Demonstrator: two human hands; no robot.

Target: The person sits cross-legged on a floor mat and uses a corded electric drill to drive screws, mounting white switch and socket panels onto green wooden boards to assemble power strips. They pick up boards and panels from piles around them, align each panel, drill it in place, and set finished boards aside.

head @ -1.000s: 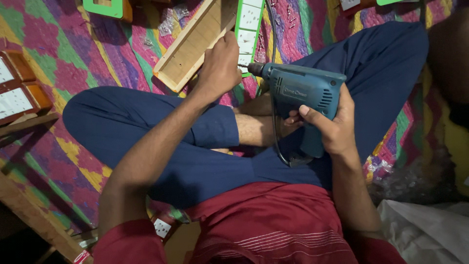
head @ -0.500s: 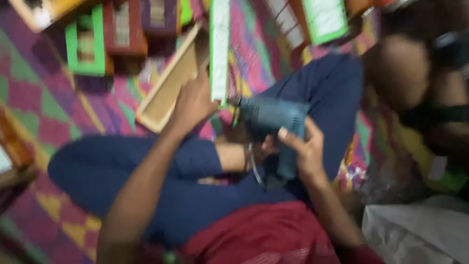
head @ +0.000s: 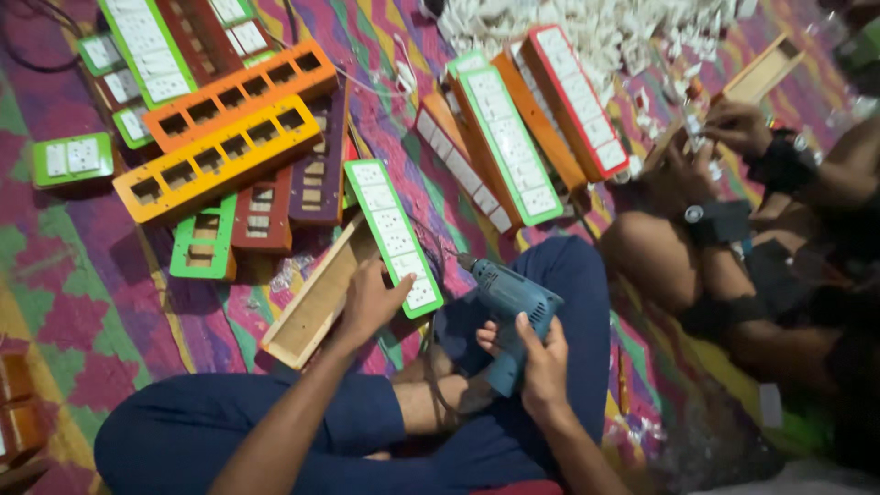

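My right hand (head: 541,353) grips the handle of a teal electric drill (head: 509,302), whose bit points up and left toward a green-edged white switch panel (head: 392,234). My left hand (head: 368,298) rests on the lower end of that panel and on the open wooden box (head: 316,302) beneath it. I sit cross-legged in dark blue trousers on a patterned cloth.
Orange, yellow, brown and green switch-board frames (head: 220,137) lie spread at the upper left. More finished panels (head: 513,142) lean at centre top, beside a heap of white parts (head: 623,32). Another person (head: 733,229) sits at the right, their hands on a wooden box (head: 761,78).
The view has swung up and away, showing far more of the floor and the person at right. My hands keep the same hold on drill and panel.
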